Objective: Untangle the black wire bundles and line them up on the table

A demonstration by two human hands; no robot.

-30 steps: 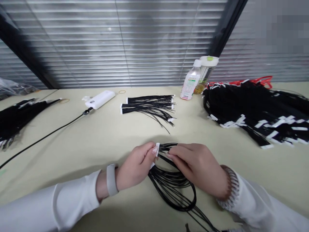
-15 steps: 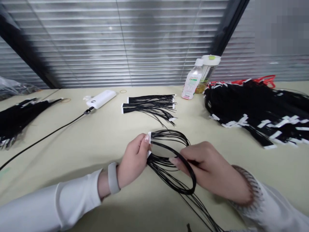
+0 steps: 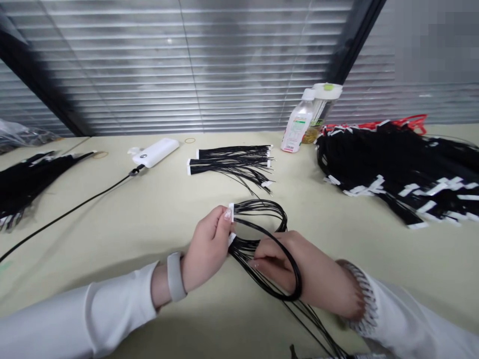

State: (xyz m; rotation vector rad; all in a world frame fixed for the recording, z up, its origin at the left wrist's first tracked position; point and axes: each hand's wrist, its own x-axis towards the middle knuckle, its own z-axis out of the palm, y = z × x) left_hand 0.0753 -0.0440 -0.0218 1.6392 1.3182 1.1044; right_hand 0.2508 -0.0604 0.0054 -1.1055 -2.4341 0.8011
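My left hand (image 3: 207, 249) is closed on the white connector ends (image 3: 231, 213) of a black wire harness (image 3: 262, 284), its thumb pressed against them. The wires curve to the right in loops, and loose strands run down toward the bottom edge. My right hand (image 3: 316, 271) reaches through the large loop, fingers curled and pinched at the thin wires just right of the lower connector. Part of the loop crosses in front of this hand. Beyond my hands, several short black harnesses (image 3: 228, 163) with white connectors lie side by side on the table.
At right lies a large heap of black harnesses (image 3: 389, 159) with red pieces (image 3: 415, 119) behind it. A bottle (image 3: 297, 127) and a lidded cup (image 3: 324, 107) stand near the blinds. A white device (image 3: 159, 152) with a black cable (image 3: 82, 199) and more harnesses (image 3: 37, 179) are at left.
My right hand has moved left and slightly down, deeper through the loop and closer to the connectors. My left hand keeps its hold in the same place.
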